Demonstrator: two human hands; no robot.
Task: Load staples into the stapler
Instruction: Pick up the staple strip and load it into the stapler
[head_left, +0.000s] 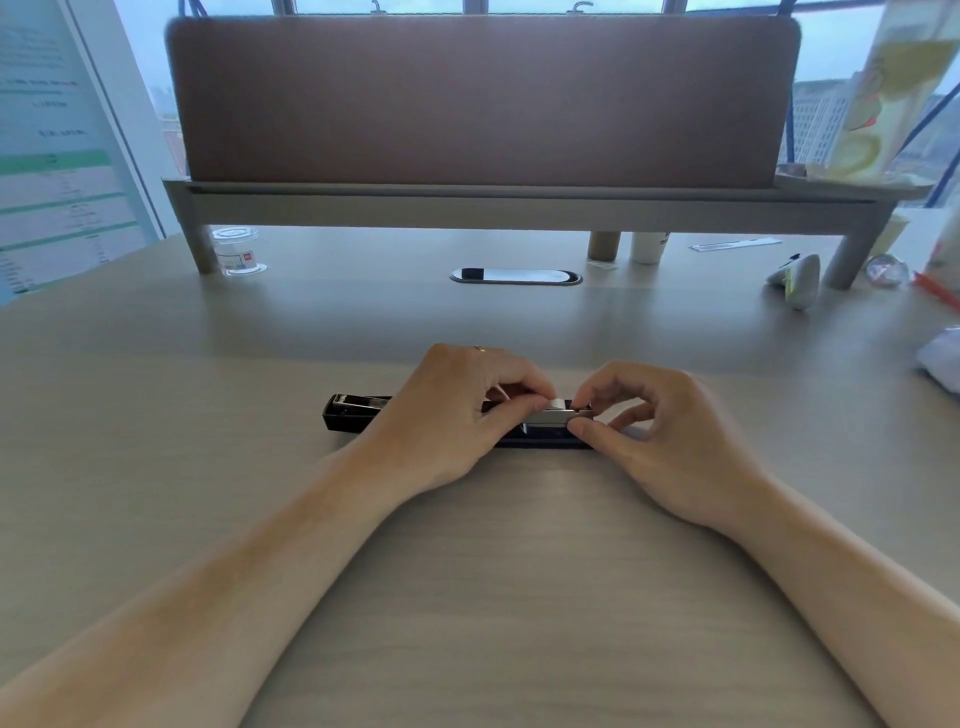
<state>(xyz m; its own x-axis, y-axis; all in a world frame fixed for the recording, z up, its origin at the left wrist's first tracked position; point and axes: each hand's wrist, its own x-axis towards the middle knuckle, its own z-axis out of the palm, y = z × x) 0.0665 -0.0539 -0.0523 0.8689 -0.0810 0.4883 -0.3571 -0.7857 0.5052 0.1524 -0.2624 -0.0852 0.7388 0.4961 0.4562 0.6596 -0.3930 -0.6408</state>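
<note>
Long black stapler (349, 414): middle hidden under left hand (452, 410). Silver staple strip (550, 415): ends covered by fingertips. White poster (57, 156): text blurred, cut by left edge.

Both hands, left hand (457, 410) and right hand (660, 431), pinching a silver staple strip (553, 415) over the black stapler (353, 413) on the table (208, 415).

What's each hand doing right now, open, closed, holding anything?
Left hand: closed, pinching the left end of the staple strip over the open stapler.
Right hand: closed, pinching the strip's right end.
</note>
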